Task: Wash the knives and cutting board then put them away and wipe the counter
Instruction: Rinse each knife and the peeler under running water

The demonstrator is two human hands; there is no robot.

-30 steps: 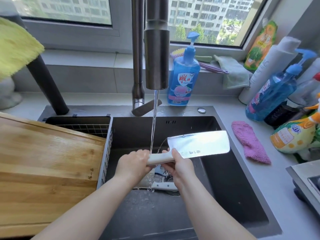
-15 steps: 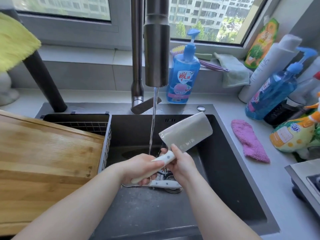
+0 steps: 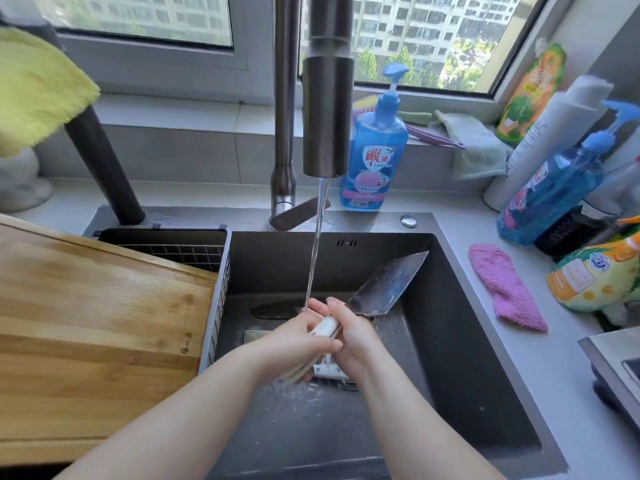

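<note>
Closest to us, our left hand (image 3: 298, 341) and right hand (image 3: 355, 336) were both wrapped round the white handle of the cleaver (image 3: 388, 289), low in the sink (image 3: 450, 358), with its blade tilted up and away to the right. They hid most of that handle and of a second knife (image 3: 329, 370) on the sink floor beneath; only part of its white handle showed. The cutting board (image 3: 97, 323) lay over the sink's left side, cut off by the frame edge and covering part of a wire basket (image 3: 173, 247). Water (image 3: 316, 244) fell from the tap (image 3: 327, 116) onto our fingers. A pink cloth (image 3: 505, 289) lay on the table (image 3: 554, 375) to the right, and a blue soap bottle (image 3: 375, 157) stood farther back.
</note>
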